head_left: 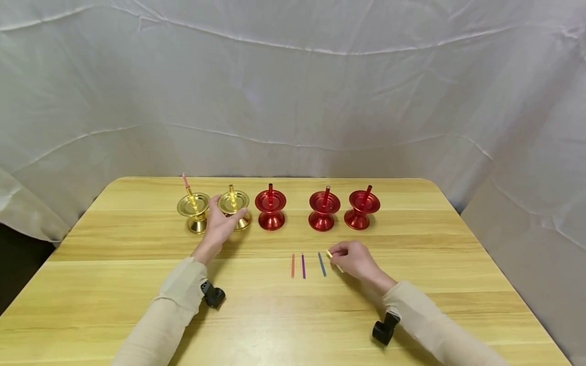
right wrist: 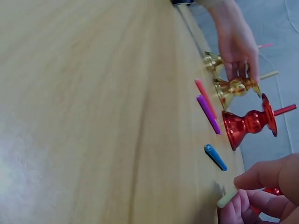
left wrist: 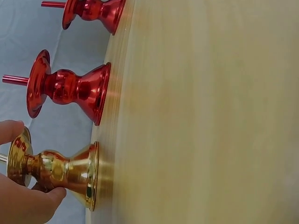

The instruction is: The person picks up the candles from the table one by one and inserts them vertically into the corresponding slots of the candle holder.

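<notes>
My left hand [head_left: 220,223] holds the second gold candle holder [head_left: 241,222] from the left, thumb at its dish and fingers [left wrist: 56,198] around its waist in the left wrist view. That holder's tube has no candle in it. My right hand [head_left: 358,262] pinches a pale yellow candle [right wrist: 227,198] between thumb and fingers, low over the table. Left of it lie a blue candle [head_left: 322,264], a purple candle [head_left: 303,266] and an orange-pink candle [head_left: 293,266]. A pink candle [head_left: 185,180] stands in the leftmost gold candle holder [head_left: 197,225].
Along the back stand three red candle holders, the left one [head_left: 271,221], the middle one [head_left: 321,222] and the right one [head_left: 357,220], with bare tubes. The wooden table [head_left: 274,320] reaches back to a pale hanging cloth [head_left: 293,91].
</notes>
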### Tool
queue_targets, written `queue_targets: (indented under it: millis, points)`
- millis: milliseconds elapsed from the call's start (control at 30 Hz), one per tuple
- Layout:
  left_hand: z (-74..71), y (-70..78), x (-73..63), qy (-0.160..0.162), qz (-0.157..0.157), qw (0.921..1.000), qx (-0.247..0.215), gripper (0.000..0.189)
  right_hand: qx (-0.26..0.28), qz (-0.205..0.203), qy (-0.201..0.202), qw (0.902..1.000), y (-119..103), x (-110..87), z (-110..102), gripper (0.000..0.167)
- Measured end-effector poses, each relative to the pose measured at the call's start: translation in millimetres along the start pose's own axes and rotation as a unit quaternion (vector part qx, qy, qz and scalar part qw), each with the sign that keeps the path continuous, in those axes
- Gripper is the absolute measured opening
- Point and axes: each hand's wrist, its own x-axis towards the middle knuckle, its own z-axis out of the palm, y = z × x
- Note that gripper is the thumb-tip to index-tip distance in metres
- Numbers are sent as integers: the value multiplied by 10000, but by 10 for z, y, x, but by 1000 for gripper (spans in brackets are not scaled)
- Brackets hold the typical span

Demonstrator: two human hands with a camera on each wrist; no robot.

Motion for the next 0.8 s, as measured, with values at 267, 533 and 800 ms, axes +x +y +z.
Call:
queue_targets:
  millis: [267, 533, 800]
  points:
    - [1, 11, 24, 21, -2, 10000, -32, 85, 477, -55, -32, 9988, -4, 71, -15, 16]
    - [0, 1, 29, -12, 22, 10000, -68, 85, 700, -439, 62, 9966, -120, 169, 16, 16]
    - [2, -6, 13, 27, -19, 9999, -115, 84, 990, -745, 221, 9920, -324, 243, 95, 15]
